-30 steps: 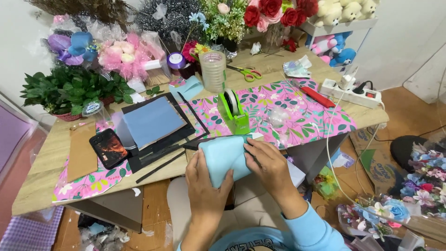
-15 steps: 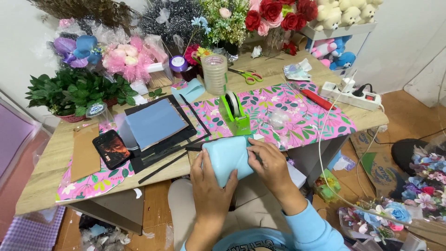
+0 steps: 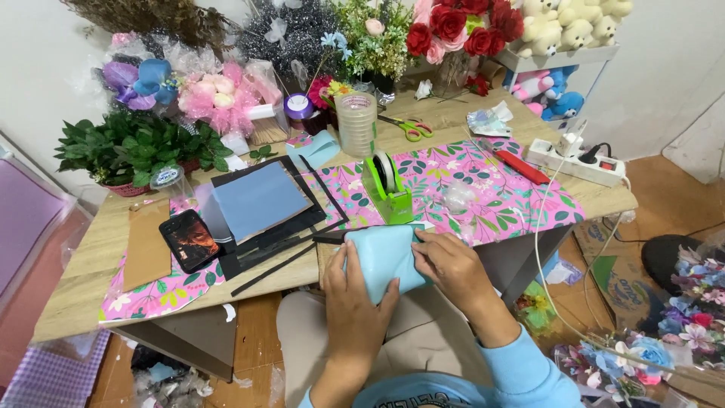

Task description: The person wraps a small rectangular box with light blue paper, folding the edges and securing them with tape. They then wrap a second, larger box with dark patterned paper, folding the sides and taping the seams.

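The light blue sheet [image 3: 384,261] has barely shifted — still at the desk's [image 3: 68,302] front edge, left hand [image 3: 355,302] and right hand [image 3: 445,268] clamped on it.

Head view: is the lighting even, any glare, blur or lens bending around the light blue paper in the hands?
Head view: soft, even light with faint shadows; light blue paper sharp between left hand and right hand; a mild sheen on the phone screen; table edge bows slightly from the wide lens; no motion blur.
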